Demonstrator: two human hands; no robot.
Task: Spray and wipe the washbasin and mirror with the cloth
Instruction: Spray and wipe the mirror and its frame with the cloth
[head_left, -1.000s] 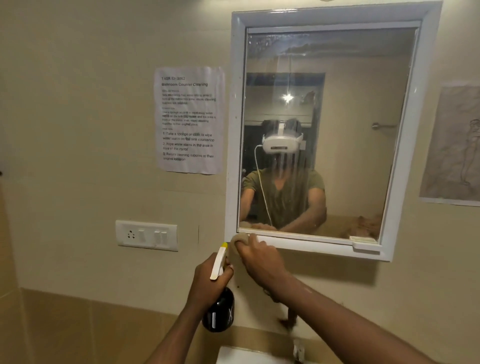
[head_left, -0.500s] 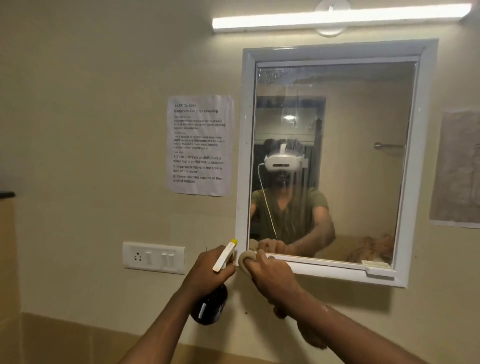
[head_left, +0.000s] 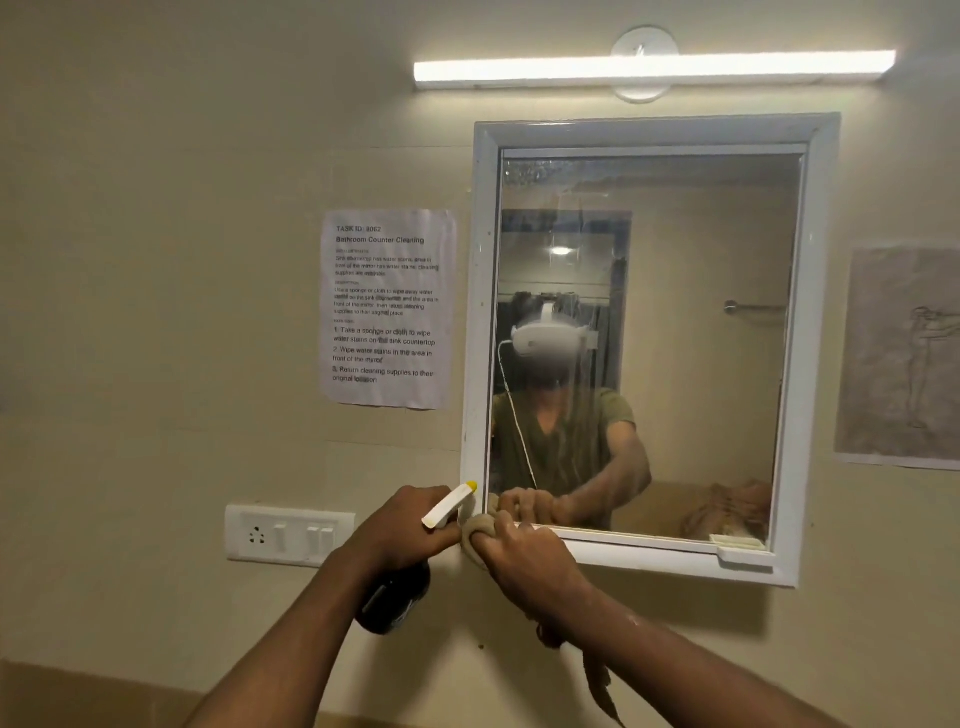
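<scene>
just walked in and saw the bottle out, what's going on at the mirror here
A person is cleaning the mirror. The right hand presses a bunched cloth against the lower left corner of the white frame. The left hand holds a dark spray bottle beside it, nozzle up. Streaks show on the glass. The washbasin is out of view.

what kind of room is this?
Most likely a bathroom. A white-framed wall mirror hangs under a tube light, and the posted sheet reads "Bathroom Counter Cleaning". The mirror also reflects a towel rail. No basin shows in this view.
</scene>
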